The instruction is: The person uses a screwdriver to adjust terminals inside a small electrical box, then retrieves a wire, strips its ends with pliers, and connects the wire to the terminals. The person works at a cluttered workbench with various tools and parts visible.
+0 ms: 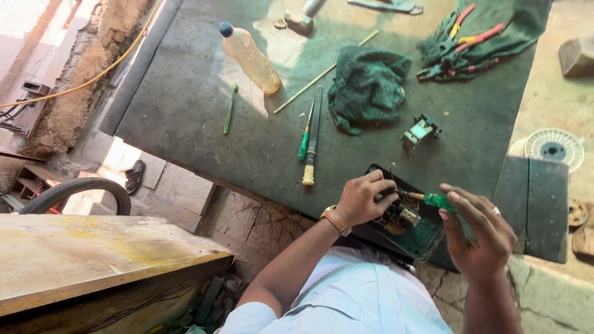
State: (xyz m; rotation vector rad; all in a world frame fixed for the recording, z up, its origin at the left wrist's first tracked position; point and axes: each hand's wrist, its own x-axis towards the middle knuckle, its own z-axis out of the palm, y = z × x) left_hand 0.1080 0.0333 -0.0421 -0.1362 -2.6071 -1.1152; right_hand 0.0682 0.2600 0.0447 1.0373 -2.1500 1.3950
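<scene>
Your right hand [479,232] curls loosely round the green handle of a screwdriver [430,199], whose tip points left into the small motor part [401,215]. Your left hand [364,198] is closed over that part from the left, fingers pressing it down inside the black tray [427,238] at the near edge of the dark surface [204,105]. Farther out lie a second green screwdriver [305,141] beside a file [312,136], a crumpled green cloth [368,86], a small electrical component [421,131], a plastic bottle [250,57] and red-handled pliers [461,40].
</scene>
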